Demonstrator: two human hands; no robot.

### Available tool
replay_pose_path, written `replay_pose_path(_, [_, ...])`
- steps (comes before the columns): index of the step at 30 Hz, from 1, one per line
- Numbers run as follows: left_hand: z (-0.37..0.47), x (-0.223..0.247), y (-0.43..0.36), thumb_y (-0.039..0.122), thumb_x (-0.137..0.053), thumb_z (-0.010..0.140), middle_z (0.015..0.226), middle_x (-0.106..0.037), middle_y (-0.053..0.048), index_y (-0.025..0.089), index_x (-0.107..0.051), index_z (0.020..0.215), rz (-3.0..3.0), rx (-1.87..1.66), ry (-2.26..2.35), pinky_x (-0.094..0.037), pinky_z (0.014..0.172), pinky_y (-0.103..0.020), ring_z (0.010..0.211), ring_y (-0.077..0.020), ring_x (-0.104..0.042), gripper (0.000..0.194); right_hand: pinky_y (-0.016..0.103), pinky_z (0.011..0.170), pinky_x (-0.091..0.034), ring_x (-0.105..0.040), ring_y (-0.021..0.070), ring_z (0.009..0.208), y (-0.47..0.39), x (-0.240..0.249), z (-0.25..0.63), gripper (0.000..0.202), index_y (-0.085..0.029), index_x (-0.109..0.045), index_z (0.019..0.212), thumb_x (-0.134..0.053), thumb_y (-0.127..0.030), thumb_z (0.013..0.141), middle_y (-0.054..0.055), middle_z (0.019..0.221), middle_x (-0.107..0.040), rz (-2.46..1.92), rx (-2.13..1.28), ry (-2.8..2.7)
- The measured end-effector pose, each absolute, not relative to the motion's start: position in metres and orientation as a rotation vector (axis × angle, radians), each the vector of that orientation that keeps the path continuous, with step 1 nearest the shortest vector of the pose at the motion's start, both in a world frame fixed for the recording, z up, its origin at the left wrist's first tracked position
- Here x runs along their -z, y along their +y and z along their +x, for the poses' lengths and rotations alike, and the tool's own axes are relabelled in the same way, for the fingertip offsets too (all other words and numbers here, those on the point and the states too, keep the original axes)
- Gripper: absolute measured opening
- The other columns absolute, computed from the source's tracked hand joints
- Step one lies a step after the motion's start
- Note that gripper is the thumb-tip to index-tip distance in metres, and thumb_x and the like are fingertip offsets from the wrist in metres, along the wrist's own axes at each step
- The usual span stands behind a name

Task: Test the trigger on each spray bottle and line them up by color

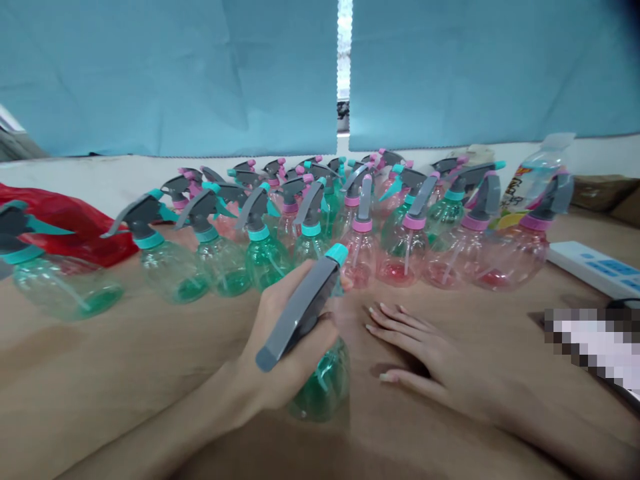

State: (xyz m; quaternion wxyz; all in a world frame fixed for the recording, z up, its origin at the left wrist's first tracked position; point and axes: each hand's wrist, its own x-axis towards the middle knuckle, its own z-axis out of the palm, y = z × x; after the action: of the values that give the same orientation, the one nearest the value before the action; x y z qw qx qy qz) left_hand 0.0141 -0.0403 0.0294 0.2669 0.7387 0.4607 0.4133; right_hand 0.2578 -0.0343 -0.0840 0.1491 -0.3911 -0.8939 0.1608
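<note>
My left hand [293,347] is wrapped round the neck of a green spray bottle [323,390], whose grey trigger head with a teal nozzle shows above the fingers. The bottle's neck is hidden by the hand. To its right, my right hand [420,347] lies palm down on the wooden table [200,373], fingers spread, holding nothing. Behind both hands stand several green bottles with teal collars, such as one [267,260] near the middle, and several pink bottles with pink collars, such as one [403,260] farther right.
A red plastic bag [95,230] lies at the left behind the bottles. At the right are a clear labelled bottle [537,173], a white power strip [595,267] and a pixelated object [600,347]. A blue curtain [175,73] hangs behind.
</note>
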Motion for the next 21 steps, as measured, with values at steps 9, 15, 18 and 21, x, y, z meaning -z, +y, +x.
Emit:
replay_pose_path(9, [0.018, -0.032, -0.046, 0.022, -0.050, 0.074, 0.066, -0.045, 0.005, 0.024, -0.046, 0.079, 1.954, -1.164, 1.238, -0.043, 0.057, -0.027, 0.063, -0.0152, -0.052, 0.007, 0.054, 0.114, -0.026, -0.025, 0.0282, 0.142, -0.035, 0.087, 0.258, 0.063, -0.031, -0.031, 0.148, -0.054, -0.049, 0.092, 0.003, 0.154, -0.031, -1.096, -0.462, -2.525])
replay_pose_path(15, [0.020, -0.033, -0.047, 0.020, -0.046, 0.075, 0.070, -0.054, 0.004, 0.023, -0.047, 0.080, 1.989, -1.122, 1.299, -0.044, 0.057, -0.026, 0.066, -0.0143, -0.055, 0.006, 0.054, 0.113, -0.028, -0.025, 0.0270, 0.142, -0.034, 0.091, 0.259, 0.062, -0.030, -0.031, 0.148, -0.051, -0.051, 0.093, 0.002, 0.154, -0.030, -1.124, -0.400, -2.563])
replay_pose_path(18, [0.020, -0.034, -0.049, 0.020, -0.046, 0.075, 0.073, -0.056, 0.003, 0.023, -0.048, 0.081, 1.977, -1.123, 1.318, -0.043, 0.056, -0.026, 0.066, -0.0142, -0.055, 0.007, 0.054, 0.113, -0.028, -0.025, 0.0268, 0.142, -0.034, 0.091, 0.258, 0.061, -0.030, -0.032, 0.148, -0.050, -0.052, 0.093, 0.002, 0.154, -0.030, -1.133, -0.405, -2.562])
replay_pose_path(21, [0.020, -0.035, -0.051, 0.020, -0.046, 0.074, 0.074, -0.060, 0.003, 0.023, -0.050, 0.082, 1.978, -1.139, 1.339, -0.045, 0.056, -0.026, 0.068, -0.0154, -0.059, 0.009, 0.053, 0.114, -0.028, -0.025, 0.0271, 0.142, -0.034, 0.091, 0.258, 0.062, -0.031, -0.031, 0.148, -0.052, -0.051, 0.092, 0.002, 0.154, -0.031, -1.126, -0.431, -2.539])
